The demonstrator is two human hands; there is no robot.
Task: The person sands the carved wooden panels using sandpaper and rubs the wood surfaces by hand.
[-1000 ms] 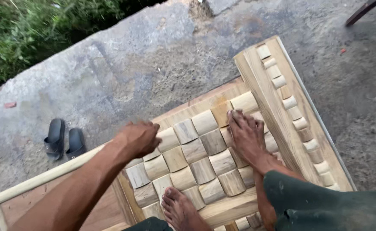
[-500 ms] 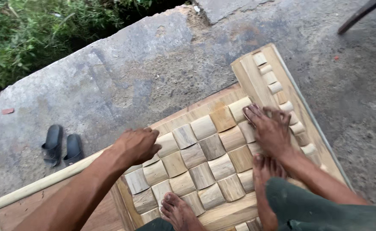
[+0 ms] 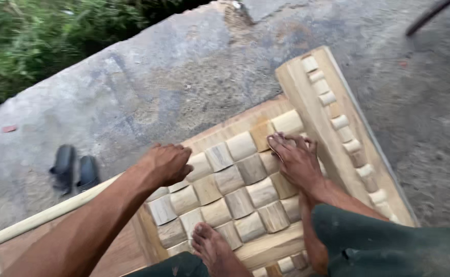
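1. Head view: the left hand (image 3: pixel 164 164) was laid with fingers curled and knuckles down on the carved wooden panel (image 3: pixel 235 190), pressing at its upper left blocks; nothing was enclosed in it.
2. The right hand was not seen in this view, so its state could not be told. What lay right of the left hand was a bare right foot (image 3: pixel 297 161), planted on the blocks; a left foot (image 3: pixel 212 249) was set below the hand.
3. The panel lay flat on the concrete ground (image 3: pixel 184 82), extending right of and below the hand.
4. The panel was judged stiff, heavy and rough-faced, not fragile; hold was best taken at the plain frame rail (image 3: pixel 312 102) or the outer edges, not at the raised blocks.
5. A pair of dark sandals (image 3: pixel 74 169) lay well left of the hand.
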